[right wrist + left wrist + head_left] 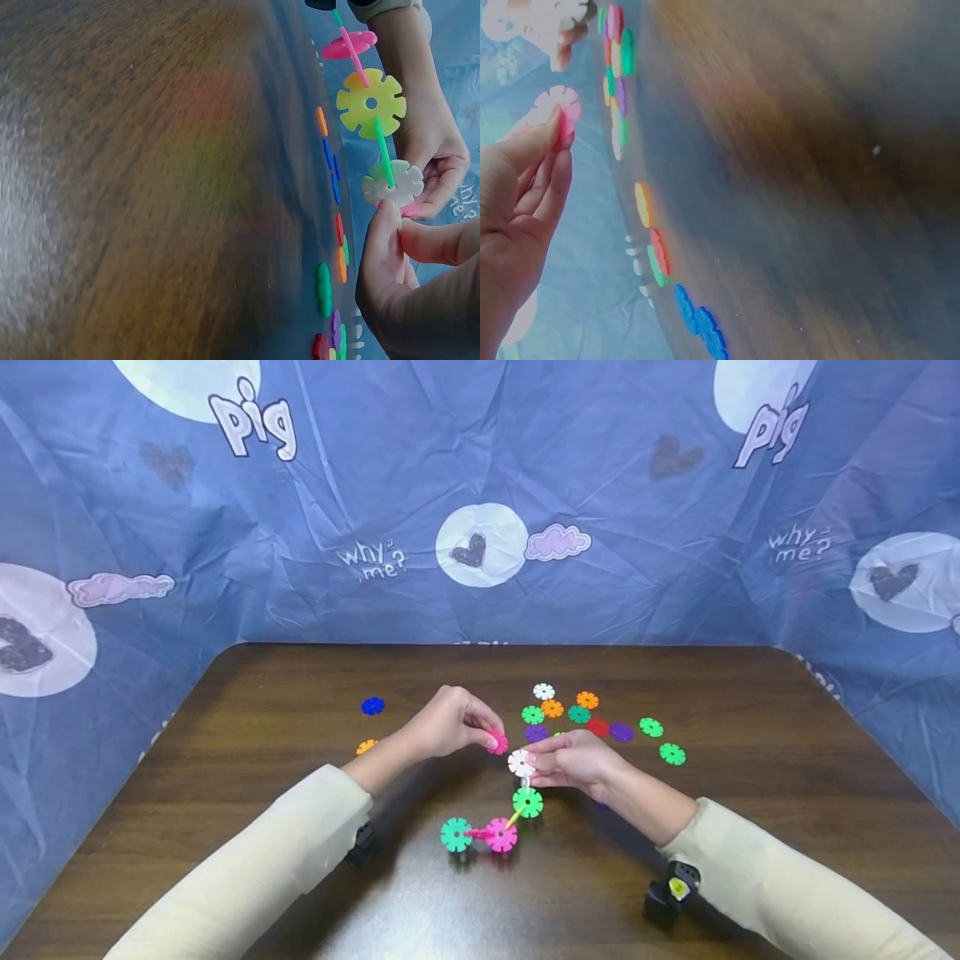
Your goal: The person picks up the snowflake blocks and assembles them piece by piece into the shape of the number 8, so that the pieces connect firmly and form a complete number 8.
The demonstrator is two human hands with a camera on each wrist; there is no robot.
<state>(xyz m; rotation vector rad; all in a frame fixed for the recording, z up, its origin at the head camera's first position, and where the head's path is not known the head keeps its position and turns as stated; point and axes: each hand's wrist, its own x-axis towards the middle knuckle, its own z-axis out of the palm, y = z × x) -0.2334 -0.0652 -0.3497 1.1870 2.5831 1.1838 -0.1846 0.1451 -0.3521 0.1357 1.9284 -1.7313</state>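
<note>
Left hand [453,722] and right hand [577,764]: each in a pinch grip
Left holds a pink, round, notched plastic disc [497,742] just beside the white, round, notched plastic disc [520,763] in the right; the white disc ends a linked chain of coloured notched plastic discs [528,802]; loose multicoloured plastic discs [587,700] lie on the brown wood-grain table [300,893]
</note>
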